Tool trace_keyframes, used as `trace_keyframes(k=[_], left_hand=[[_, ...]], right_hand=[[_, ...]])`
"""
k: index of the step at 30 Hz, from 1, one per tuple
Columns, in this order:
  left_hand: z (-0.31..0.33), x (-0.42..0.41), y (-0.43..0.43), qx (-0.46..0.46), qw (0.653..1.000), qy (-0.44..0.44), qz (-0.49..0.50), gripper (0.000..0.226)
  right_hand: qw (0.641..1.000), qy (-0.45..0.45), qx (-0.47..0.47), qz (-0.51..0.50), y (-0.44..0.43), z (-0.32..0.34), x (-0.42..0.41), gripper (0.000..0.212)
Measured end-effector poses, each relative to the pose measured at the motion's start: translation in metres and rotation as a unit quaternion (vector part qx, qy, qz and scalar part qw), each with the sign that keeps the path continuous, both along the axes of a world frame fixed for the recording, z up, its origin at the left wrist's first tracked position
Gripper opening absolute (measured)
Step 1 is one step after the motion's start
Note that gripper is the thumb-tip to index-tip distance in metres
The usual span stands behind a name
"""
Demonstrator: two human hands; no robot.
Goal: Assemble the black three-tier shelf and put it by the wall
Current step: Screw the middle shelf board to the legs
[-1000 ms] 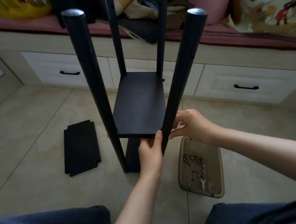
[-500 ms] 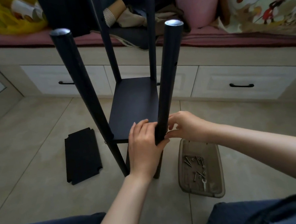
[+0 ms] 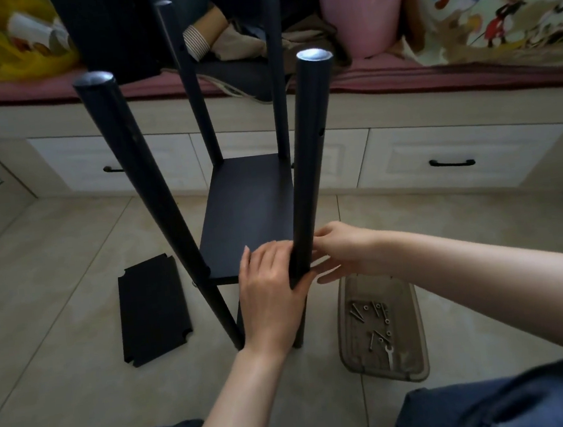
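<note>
Behind the near post, clasped by the left hand, the right hand shows no readable grip.

Dim, soft light here, one bright glint atop the near black round post, dark corners, white drawer fronts bowing at the edges.

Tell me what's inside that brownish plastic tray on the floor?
Loose screws, a few small nuts and a little flat wrench lie in the tray. Its far end is covered by the right hand, so whatever sits there cannot be seen.
</note>
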State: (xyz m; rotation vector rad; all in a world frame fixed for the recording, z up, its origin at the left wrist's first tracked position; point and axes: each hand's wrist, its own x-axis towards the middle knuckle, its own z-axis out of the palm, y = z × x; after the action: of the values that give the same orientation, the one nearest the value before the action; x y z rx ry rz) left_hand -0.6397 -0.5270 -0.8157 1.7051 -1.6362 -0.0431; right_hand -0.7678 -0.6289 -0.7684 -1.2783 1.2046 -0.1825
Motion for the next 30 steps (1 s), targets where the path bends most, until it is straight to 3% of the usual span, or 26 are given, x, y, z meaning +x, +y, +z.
trace_keyframes(k=[10,18,25,30], left_hand=[[-0.017,0.013,0.003,-0.001,0.99,-0.14,0.021,0.056],[-0.026,0.012,0.0,-0.072,0.986,-0.145,0.04,0.048],[-0.031,0.011,-0.002,-0.078,0.986,-0.142,0.049,0.044],[-0.036,0.012,-0.003,-0.087,0.983,-0.15,0.054,0.04]], right_hand=[[0.996,-0.062,0.063,0.001,-0.006,-0.002,-0.024,0.028],[0.993,0.048,0.083,0.062,-0.009,-0.033,-0.073,0.023],[0.979,0.194,-0.013,0.059,0.01,-0.123,-0.13,0.019],[0.974,0.203,-0.017,0.103,0.011,-0.183,-0.126,0.019]])
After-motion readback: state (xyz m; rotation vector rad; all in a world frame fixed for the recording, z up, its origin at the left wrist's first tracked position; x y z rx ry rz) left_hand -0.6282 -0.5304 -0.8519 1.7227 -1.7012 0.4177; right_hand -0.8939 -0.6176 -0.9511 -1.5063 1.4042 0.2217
